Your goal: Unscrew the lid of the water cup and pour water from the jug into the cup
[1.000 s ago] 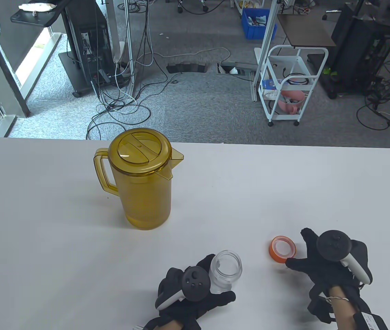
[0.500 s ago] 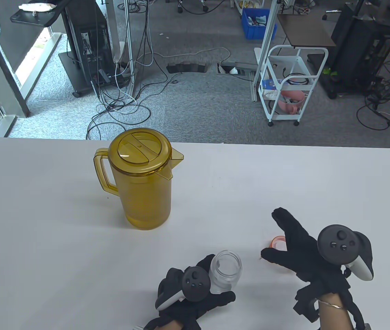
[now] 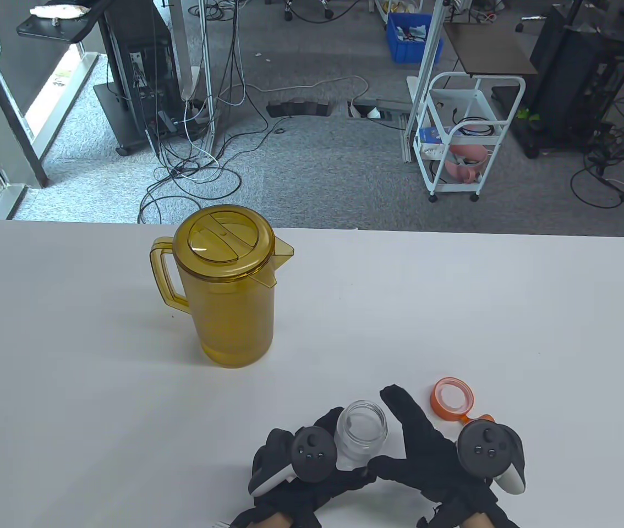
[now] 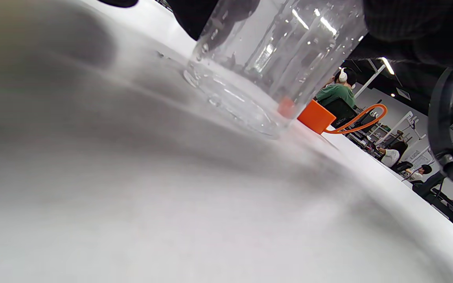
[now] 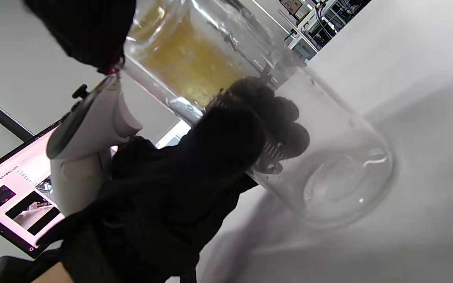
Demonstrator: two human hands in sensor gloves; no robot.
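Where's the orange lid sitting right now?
In the table view the orange lid lies on the white table, right of the clear cup, just beyond the right hand.

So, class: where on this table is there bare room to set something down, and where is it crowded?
Bare patches: left of the jug, and the wide stretch right of it, behind the orange lid. Crowded: the near edge, where the left hand and right hand flank the cup.

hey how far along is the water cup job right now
Done: the orange lid is off and lies on the table right of the open cup. In hand: the left hand grips the cup; the right hand reaches beside it. Left: the jug stands untouched, nothing poured.
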